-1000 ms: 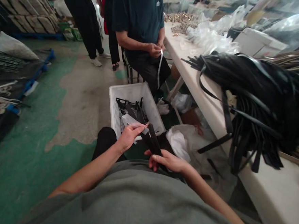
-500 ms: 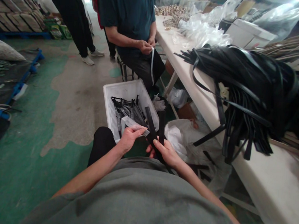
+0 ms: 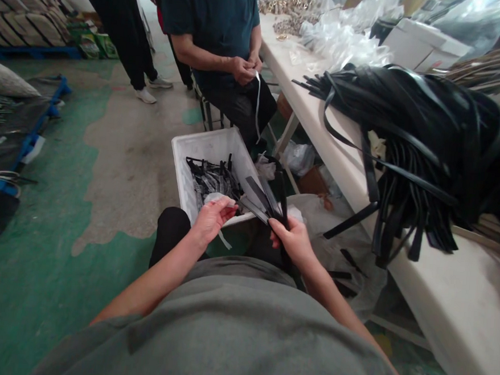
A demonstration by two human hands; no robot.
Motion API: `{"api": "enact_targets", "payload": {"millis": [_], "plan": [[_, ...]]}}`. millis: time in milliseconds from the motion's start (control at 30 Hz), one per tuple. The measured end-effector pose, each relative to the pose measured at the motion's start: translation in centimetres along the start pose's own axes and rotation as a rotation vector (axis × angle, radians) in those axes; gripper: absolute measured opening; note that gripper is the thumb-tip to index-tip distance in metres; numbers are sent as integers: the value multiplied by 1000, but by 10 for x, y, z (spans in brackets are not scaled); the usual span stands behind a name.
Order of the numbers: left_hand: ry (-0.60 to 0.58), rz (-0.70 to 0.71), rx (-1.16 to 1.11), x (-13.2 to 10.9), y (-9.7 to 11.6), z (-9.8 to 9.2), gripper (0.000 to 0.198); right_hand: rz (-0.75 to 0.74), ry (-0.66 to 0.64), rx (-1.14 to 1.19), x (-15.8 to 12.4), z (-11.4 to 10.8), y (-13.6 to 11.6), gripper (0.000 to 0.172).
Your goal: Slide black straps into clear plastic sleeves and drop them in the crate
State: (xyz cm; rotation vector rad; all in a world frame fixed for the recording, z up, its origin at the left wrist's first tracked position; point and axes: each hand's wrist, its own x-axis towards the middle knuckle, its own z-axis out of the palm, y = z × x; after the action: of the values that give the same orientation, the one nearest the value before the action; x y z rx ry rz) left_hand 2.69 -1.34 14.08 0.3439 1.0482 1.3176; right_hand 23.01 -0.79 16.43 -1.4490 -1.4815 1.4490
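Observation:
My left hand (image 3: 212,220) pinches a whitish, translucent strip (image 3: 224,240), one end of which hangs below the fingers. In my right hand (image 3: 293,236) are several flat black straps (image 3: 266,200), fanned out with their ends pointing up and to the left. One strap end reaches close to my left fingertips; I cannot tell whether they touch. Just beyond both hands stands a white plastic bin (image 3: 180,171), with a heap of black straps and clear wrapping (image 3: 216,176) inside.
At right, a long white table (image 3: 343,131) bears a large bundle of black straps (image 3: 426,120), plastic bags (image 3: 346,40) and metal fittings (image 3: 288,4). A seated co-worker (image 3: 214,25) handles a white strip beyond the bin. A blue pallet (image 3: 44,119) lies left.
My hands have moved apart, the left drawing the whitish strip away from the black straps. My right hand has shifted right and the straps have spread into a fan.

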Motion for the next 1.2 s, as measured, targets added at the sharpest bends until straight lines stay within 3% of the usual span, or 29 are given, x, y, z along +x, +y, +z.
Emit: {"api": "enact_targets", "payload": {"millis": [133, 433, 1200], "plan": [[60, -64, -64, 8, 12, -8, 20, 30, 2, -26, -7, -12, -9, 34], [71, -220, -88, 7, 13, -4, 10, -39, -26, -164, -6, -7, -12, 27], [52, -207, -23, 14, 8, 0, 8, -164, 104, -577, -6, -2, -7, 25]]}}
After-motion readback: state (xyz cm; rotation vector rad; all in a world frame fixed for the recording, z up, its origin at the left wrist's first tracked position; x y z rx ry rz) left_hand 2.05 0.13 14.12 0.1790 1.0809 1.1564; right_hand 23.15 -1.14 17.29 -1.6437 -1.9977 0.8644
